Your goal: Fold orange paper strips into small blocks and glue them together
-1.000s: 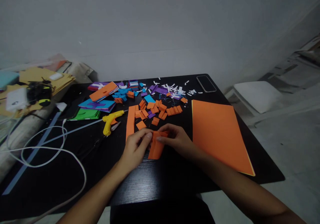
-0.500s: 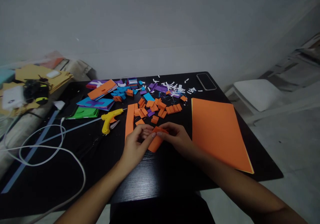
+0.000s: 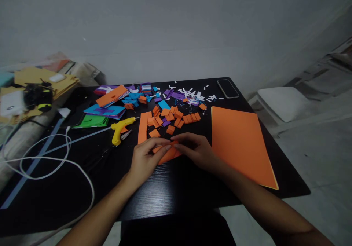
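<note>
As both hands meet just below the center of the frame, a person works a piece of orange paper (image 3: 169, 156) between their fingertips above a black table (image 3: 162, 202). The left hand (image 3: 145, 158), thumb on top, pinches the paper from its left side; the right hand (image 3: 199, 150) grips its upper right part between thumb and fingers. The fingertips of the two hands are close together over the paper, which lies tilted, its lower edge showing beneath the thumbs; how it is folded under the fingers cannot be made out.

Directly above the hands in the picture, small orange pieces (image 3: 178, 123), many of them folded, lie scattered around the middle of the frame, with a long orange strip (image 3: 142, 128) upright along their left side. Farther up, white scraps (image 3: 189, 92) mix with purple pieces (image 3: 177, 96). A yellow glue gun (image 3: 119, 129) lies left of the strip, its nozzle pointing right, below a green paper bundle (image 3: 92, 121) and an orange-topped stack (image 3: 112, 95). A white cable (image 3: 67, 160) loops across the lower left.

To the right of the hands, a large orange sheet (image 3: 240, 147) with a yellow edge beneath it covers the table's right side. Above it, near the table's far corner, rests a phone (image 3: 228, 88); a white stool (image 3: 283, 103) stands at the right of the frame.
</note>
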`<action>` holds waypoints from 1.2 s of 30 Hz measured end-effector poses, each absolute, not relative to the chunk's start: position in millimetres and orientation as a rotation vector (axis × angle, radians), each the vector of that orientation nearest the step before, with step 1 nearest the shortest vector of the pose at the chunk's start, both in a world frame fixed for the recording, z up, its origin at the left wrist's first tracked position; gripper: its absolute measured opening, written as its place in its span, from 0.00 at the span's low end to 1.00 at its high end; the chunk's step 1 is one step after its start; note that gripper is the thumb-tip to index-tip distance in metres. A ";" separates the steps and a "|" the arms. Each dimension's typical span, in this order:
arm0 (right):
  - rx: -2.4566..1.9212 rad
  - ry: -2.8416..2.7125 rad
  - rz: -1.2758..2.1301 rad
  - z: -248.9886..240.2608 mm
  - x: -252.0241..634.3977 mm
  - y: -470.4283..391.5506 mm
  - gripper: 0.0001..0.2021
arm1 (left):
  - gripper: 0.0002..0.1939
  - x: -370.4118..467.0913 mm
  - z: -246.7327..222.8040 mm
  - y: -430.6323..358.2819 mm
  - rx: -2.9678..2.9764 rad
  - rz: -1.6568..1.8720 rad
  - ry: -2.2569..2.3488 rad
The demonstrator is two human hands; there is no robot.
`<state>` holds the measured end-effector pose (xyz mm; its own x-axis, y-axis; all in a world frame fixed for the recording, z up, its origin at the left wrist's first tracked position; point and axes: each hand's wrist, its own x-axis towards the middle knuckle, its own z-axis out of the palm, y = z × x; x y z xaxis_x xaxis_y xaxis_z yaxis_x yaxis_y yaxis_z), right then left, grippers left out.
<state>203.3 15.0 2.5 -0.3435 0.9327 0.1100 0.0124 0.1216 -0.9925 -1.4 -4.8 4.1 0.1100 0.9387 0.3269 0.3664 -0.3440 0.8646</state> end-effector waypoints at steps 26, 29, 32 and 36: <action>-1.035 -1.286 1.547 2.5 200.6 14.7 0.13 | 0.03 -3.0 7.4 -3.5 1.725 1.215 1.399; -1.023 -1.293 1.561 2.8 201.5 15.1 0.14 | 0.03 -3.4 9.4 -2.4 1.686 1.212 1.400; -1.026 -1.296 1.572 3.1 201.7 15.7 0.14 | 0.03 -4.0 10.1 -1.6 1.662 1.210 1.391; -1.033 -1.276 1.571 2.7 200.6 15.7 0.14 | 0.03 -4.8 8.6 -1.0 1.640 1.195 1.390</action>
<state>200.6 15.7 2.7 -0.3051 0.9482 -0.0881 -0.1081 -0.1264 -0.9861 -4.8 -1.0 8.6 0.0133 0.9756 0.2192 0.3634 -0.2089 0.9079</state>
